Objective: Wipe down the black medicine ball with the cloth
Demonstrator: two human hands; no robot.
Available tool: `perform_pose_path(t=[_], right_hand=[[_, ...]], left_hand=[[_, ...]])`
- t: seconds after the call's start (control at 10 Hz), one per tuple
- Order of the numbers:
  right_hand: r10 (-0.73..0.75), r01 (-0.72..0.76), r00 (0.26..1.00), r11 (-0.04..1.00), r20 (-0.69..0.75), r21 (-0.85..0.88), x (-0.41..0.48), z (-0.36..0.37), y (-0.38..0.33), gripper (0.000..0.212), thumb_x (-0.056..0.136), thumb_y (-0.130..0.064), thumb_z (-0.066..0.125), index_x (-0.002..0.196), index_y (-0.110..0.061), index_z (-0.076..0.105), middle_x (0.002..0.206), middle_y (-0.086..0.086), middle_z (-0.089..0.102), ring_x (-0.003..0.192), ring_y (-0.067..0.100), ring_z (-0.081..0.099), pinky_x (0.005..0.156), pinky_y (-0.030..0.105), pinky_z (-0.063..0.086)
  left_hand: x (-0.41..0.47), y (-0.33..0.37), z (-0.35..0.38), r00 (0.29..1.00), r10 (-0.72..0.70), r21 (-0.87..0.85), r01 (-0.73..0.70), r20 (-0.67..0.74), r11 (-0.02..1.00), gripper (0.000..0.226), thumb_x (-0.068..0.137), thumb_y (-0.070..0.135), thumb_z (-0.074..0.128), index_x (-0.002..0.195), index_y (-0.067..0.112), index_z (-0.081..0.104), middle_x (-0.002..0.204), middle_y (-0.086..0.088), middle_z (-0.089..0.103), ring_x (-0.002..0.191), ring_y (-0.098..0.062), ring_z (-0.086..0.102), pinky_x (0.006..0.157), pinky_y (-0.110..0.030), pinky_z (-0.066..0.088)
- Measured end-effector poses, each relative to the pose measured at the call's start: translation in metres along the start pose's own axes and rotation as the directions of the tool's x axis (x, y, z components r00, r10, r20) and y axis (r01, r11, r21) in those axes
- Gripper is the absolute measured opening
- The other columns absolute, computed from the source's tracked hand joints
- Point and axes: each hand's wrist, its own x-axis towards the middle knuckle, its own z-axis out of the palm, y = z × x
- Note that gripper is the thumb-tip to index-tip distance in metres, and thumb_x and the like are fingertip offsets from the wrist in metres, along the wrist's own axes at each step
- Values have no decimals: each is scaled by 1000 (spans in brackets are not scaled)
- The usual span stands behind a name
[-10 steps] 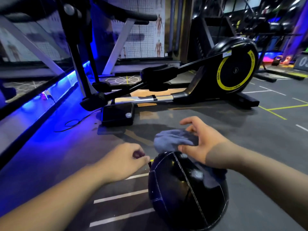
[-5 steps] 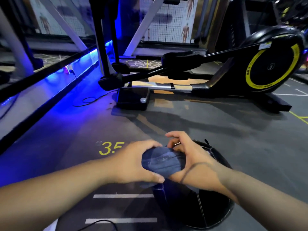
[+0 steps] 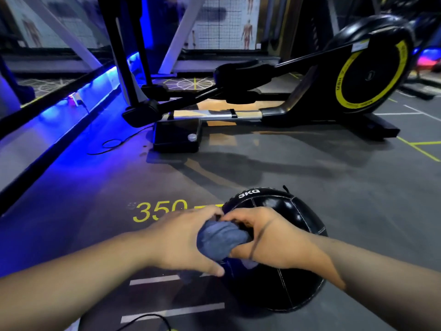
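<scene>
The black medicine ball [image 3: 286, 283], glossy leather with white stitching and a "3KG" mark on its far side, rests on the grey floor in front of me. A bunched blue-grey cloth [image 3: 220, 238] sits over the ball's left top. My left hand [image 3: 183, 242] grips the cloth from the left, thumb underneath. My right hand [image 3: 265, 237] holds it from the right, fingers curled over its far edge. A thin dark band circles my right wrist. Both hands hide the ball's near top.
A black elliptical trainer [image 3: 262, 96] with a yellow-ringed flywheel [image 3: 372, 75] stands across the floor beyond the ball. A blue-lit ledge [image 3: 59, 120] runs along the left. Yellow "350" floor marking [image 3: 162, 210] and white lines [image 3: 174, 311] lie by the ball. A black cable [image 3: 114, 144] trails near the ledge.
My left hand has come in from the left and taken hold of the cloth together with my right. The cloth is now bunched between both hands; my view has tilted down and left.
</scene>
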Motion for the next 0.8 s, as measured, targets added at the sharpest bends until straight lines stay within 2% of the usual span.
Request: perform_pose_path(t=[0.1,0.2,0.3,0.4,0.5,0.6,0.7,0.8], right_hand=[[-22,22,1000,1000,2,-13,2,5,-2,44,69,-12,79,109,-25,66,92,1,73,78,13,70,73,28,57],[58,-58,998,998,17,-18,4,-7,7,70,69,-20,84,131,-31,53,117,-10,65,103,1,62,84,7,45],[129,-131,991,979,-20,-155,3,-28,21,72,73,-31,82,137,-33,47,124,-15,57,110,-6,54,84,-2,35],[121,-136,990,940,-68,-314,3,-58,42,55,79,-36,76,128,-29,53,110,-17,58,86,-26,52,75,-5,33],[125,-135,991,905,-52,-403,2,-62,59,60,80,-48,71,132,-27,52,118,-17,55,90,-24,53,79,-3,35],[33,-57,998,866,-57,-497,14,-55,94,67,79,-65,57,133,-26,53,133,-12,52,126,1,47,107,19,35],[-67,6,991,893,-120,-451,30,-48,104,63,80,-61,56,131,-23,56,133,-10,54,128,5,47,109,16,31],[-131,56,975,925,-179,-375,55,-45,108,55,85,-53,56,131,-22,54,131,-14,53,126,-1,46,107,16,32]], left_hand=[[6,6,7,999,31,-48,-31,9,998,68,49,68,73,107,37,55,97,19,65,90,-2,61,78,-33,53],[15,-10,13,997,-58,-64,55,-44,996,44,52,54,71,84,29,55,78,12,64,75,-7,61,67,-33,52],[19,-30,16,991,-126,-20,125,-51,992,41,51,52,67,78,25,52,73,9,61,72,-12,59,64,-33,51],[22,-60,19,980,-196,-63,193,-43,979,39,53,47,72,76,24,50,72,8,60,68,-6,55,58,-26,44],[24,-70,19,975,-216,-125,208,-54,970,40,56,42,79,74,25,47,70,9,58,63,-2,51,53,-21,38],[44,-81,20,966,-221,-188,195,-132,963,45,53,49,77,77,24,49,71,8,61,67,-7,56,59,-30,48],[67,-86,17,957,-238,-177,208,-167,962,46,51,53,71,79,22,52,73,7,63,72,-12,60,64,-35,51],[97,-93,14,947,-229,-132,204,-225,970,38,58,45,74,74,23,48,70,7,60,68,-13,58,58,-30,45]])
